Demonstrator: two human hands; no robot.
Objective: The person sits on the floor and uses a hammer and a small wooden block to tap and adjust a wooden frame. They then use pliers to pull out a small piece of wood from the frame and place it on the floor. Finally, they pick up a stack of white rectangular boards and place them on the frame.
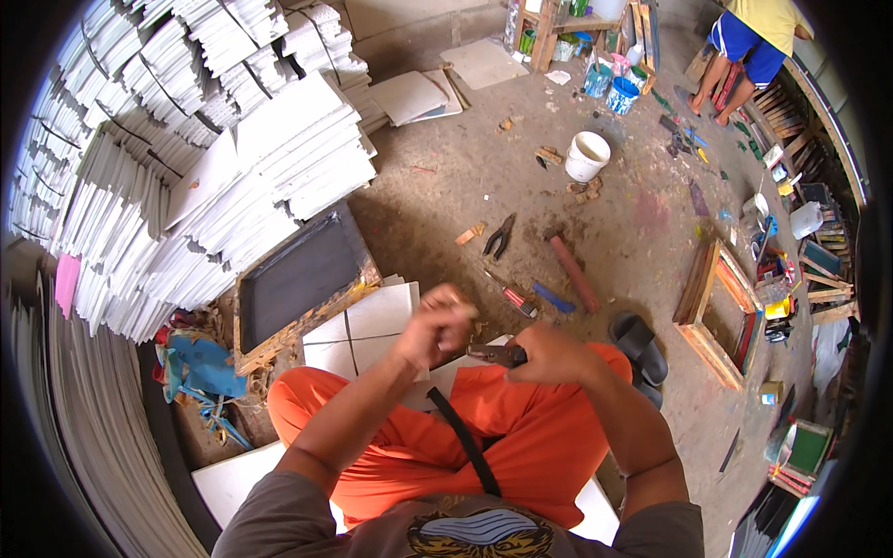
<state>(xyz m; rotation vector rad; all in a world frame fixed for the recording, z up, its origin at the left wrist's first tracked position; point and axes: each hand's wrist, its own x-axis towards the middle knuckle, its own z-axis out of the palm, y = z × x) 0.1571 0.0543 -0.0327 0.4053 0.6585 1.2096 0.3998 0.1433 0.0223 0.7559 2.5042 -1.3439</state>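
Observation:
My left hand (pixel 435 327) is raised over my lap with its fingers curled in a pinch. Whatever it holds, if anything, is too small to make out. Close by on the right, my right hand (pixel 555 355) is wrapped round a dark metal hand tool (pixel 495 354), whose blunt head points toward the left hand. Its exact kind is unclear. Across my orange trousers lies a black strap (pixel 462 437). Just beyond my left forearm are white sheets (pixel 358 333) bound with a dark band.
Pliers (pixel 499 237), a red-handled screwdriver (pixel 512 296) and a reddish bar-like tool (pixel 572 272) lie ahead on the floor. A dark-panelled wooden frame (pixel 302 265) and white stacks (pixel 270 158) stand left. Right are black slippers (pixel 638 346), another frame (pixel 716 312) and a person (pixel 755 42) farther off.

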